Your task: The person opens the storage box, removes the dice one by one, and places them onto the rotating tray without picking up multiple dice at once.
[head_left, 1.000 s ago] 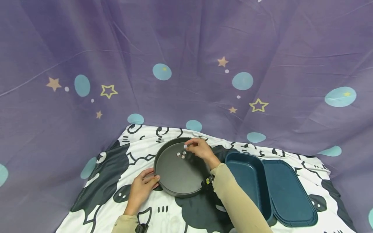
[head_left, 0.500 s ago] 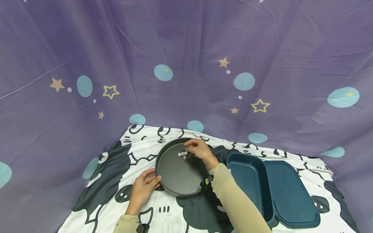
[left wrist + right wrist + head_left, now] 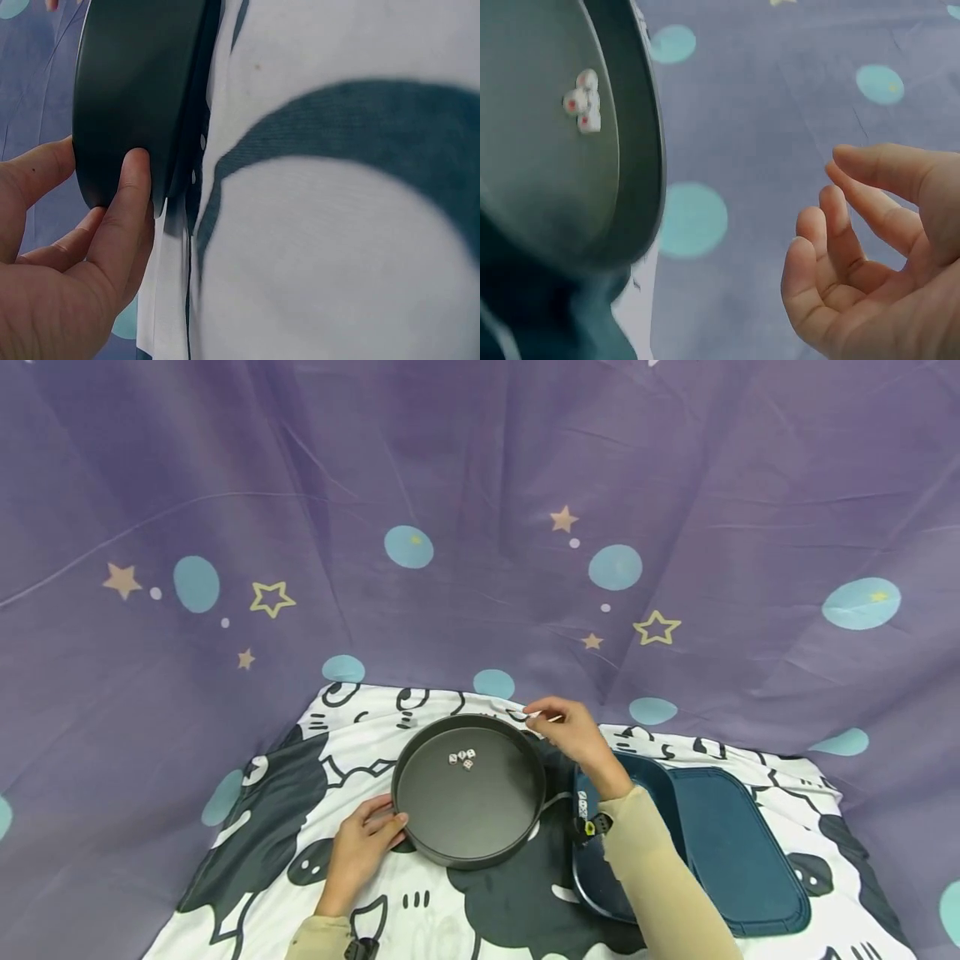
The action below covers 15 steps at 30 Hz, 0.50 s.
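Several white dice point(image 3: 467, 765) sit close together on the floor of a round, dark grey pan point(image 3: 480, 814), toward its far side. My left hand point(image 3: 358, 852) grips the pan's near-left rim. In the left wrist view its fingers point(image 3: 135, 184) lie against the pan's outer wall point(image 3: 139, 90). Beyond the pan's far-right rim, my right hand point(image 3: 573, 733) hovers with nothing in its loosely bent fingers. The right wrist view shows the right hand point(image 3: 877, 255) apart from the pan point(image 3: 634, 187). Small white dice point(image 3: 582, 804) show in the dark blue box, beside the right wrist.
The dark blue box point(image 3: 600, 881) stands right of the pan, partly covered by my right sleeve point(image 3: 667, 868). A flat blue lid point(image 3: 742, 852) lies beside it. A black-and-white patterned cloth point(image 3: 420, 918) covers the table, and a purple curtain point(image 3: 465, 610) hangs behind.
My right hand let go of a die over the others in the pan, then moved right, out past the rim. The left hand keeps its hold on the pan.
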Tool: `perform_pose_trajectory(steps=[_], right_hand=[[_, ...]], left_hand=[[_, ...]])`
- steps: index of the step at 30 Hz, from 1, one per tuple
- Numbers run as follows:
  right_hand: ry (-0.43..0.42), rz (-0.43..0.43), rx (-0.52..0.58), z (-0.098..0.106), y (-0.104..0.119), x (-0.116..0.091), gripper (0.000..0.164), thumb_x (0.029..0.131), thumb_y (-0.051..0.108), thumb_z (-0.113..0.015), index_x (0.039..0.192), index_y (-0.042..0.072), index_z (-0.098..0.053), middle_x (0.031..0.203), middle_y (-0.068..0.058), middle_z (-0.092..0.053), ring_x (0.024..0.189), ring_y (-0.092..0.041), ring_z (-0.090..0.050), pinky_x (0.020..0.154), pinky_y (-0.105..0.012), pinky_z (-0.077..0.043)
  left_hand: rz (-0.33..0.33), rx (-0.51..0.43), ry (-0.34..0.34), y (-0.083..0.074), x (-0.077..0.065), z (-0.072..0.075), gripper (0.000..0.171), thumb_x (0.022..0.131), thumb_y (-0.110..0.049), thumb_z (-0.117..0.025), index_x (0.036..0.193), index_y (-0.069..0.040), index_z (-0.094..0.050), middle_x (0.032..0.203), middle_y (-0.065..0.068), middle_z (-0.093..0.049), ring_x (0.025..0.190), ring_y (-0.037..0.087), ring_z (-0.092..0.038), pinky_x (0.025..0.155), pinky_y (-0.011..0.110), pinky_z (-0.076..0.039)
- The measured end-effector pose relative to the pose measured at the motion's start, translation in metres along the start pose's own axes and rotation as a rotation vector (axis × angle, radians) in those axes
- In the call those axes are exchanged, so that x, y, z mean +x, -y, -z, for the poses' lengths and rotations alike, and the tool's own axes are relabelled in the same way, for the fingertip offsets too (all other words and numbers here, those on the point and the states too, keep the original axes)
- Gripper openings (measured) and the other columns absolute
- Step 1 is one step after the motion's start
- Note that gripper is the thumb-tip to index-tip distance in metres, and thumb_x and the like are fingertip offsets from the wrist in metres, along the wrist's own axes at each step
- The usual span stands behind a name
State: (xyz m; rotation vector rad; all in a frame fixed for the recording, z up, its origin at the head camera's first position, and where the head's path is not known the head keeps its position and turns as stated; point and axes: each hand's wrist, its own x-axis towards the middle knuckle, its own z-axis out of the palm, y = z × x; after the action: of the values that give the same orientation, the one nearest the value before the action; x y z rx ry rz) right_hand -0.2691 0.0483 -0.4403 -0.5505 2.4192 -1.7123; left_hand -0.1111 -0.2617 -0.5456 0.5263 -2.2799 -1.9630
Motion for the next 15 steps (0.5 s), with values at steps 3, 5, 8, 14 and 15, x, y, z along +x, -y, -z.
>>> perform_pose_trajectory(steps=[3, 5, 8, 14, 15], right_hand=[[-0.009, -0.02, -0.013, 0.016, -0.009, -0.011, 0.02, 0.095, 0.016, -0.07, 0.114, 0.009, -0.073, 0.092, -0.014, -0.066, 0.072, -0.024, -0.06, 0.055, -0.029, -0.05], [-0.011, -0.044, -0.014, 0.025, -0.016, -0.019, 0.02, 0.096, 0.017, -0.07, 0.115, 0.01, -0.073, 0.094, -0.016, -0.065, 0.074, -0.027, -0.059, 0.056, -0.029, -0.051], [-0.022, -0.068, -0.007, 0.034, -0.029, -0.027, 0.02, 0.096, 0.016, -0.07, 0.114, 0.008, -0.072, 0.095, -0.016, -0.065, 0.079, -0.034, -0.059, 0.06, -0.029, -0.053], [-0.035, -0.123, 0.012, 0.047, -0.049, -0.04, 0.023, 0.096, 0.019, -0.07, 0.115, 0.007, -0.072, 0.097, -0.018, -0.065, 0.088, -0.043, -0.057, 0.063, -0.03, -0.054], [-0.039, -0.137, 0.012, 0.048, -0.051, -0.042, 0.023, 0.096, 0.02, -0.07, 0.116, 0.008, -0.072, 0.097, -0.017, -0.066, 0.088, -0.04, -0.058, 0.064, -0.029, -0.054]], left_hand=[[0.006, 0.003, -0.003, 0.0, -0.001, 0.001, 0.05, 0.091, -0.011, -0.076, 0.136, 0.0, -0.056, 0.133, 0.025, -0.059, 0.108, 0.027, -0.067, 0.08, 0.025, -0.062], [0.012, -0.003, -0.004, 0.0, -0.001, 0.001, 0.05, 0.091, -0.011, -0.076, 0.136, 0.0, -0.057, 0.133, 0.025, -0.058, 0.108, 0.027, -0.067, 0.08, 0.026, -0.062], [0.017, -0.011, -0.003, 0.0, -0.001, 0.001, 0.05, 0.09, -0.011, -0.076, 0.135, 0.0, -0.057, 0.133, 0.025, -0.059, 0.108, 0.026, -0.067, 0.08, 0.026, -0.062], [0.01, -0.014, 0.002, -0.001, 0.0, 0.0, 0.05, 0.091, -0.011, -0.076, 0.136, 0.0, -0.056, 0.133, 0.025, -0.058, 0.107, 0.026, -0.068, 0.081, 0.026, -0.062], [0.01, -0.012, 0.003, -0.001, 0.0, 0.0, 0.05, 0.091, -0.011, -0.076, 0.136, 0.0, -0.056, 0.133, 0.025, -0.058, 0.107, 0.026, -0.068, 0.081, 0.026, -0.062]])
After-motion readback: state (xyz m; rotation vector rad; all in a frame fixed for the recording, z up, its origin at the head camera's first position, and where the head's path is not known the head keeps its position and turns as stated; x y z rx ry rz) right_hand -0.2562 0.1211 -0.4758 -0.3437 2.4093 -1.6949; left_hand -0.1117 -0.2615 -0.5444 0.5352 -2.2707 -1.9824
